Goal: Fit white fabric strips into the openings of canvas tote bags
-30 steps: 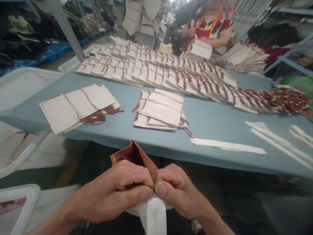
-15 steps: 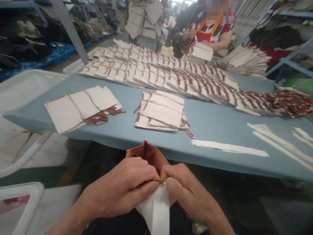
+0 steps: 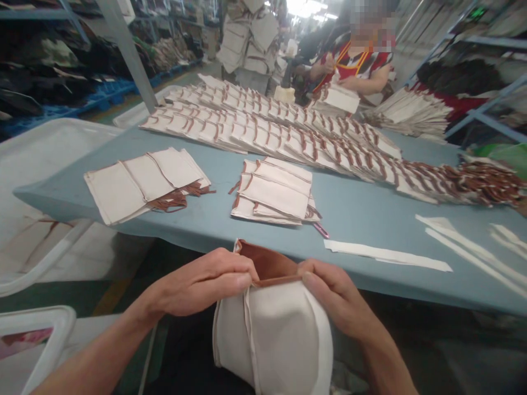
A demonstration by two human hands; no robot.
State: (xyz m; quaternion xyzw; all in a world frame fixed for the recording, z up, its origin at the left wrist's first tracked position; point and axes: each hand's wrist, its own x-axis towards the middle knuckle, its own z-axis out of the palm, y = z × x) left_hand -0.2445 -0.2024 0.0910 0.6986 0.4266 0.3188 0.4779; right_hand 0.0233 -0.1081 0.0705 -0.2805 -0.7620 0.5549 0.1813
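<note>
I hold a cream cloth pouch (image 3: 280, 334) with a brown lining (image 3: 269, 263) just below the near edge of the blue table (image 3: 362, 211). My left hand (image 3: 201, 282) pinches the left side of its open mouth, fingers closed on the rim. My right hand (image 3: 333, 296) grips the right side of the mouth the same way. The pouch hangs spread between both hands, cream side facing me.
A pile of finished pouches (image 3: 275, 192) lies straight ahead, another fanned pile (image 3: 146, 181) to its left. Long overlapping rows of pouches (image 3: 288, 129) cross the table. Cream strips (image 3: 387, 253) lie at right. A person in a red apron (image 3: 354, 60) works at the far end. White bins (image 3: 37, 164) stand at left.
The pouch was bunched between my hands with the brown lining sticking up; now my hands have drawn apart and the cream outside is spread open below them.
</note>
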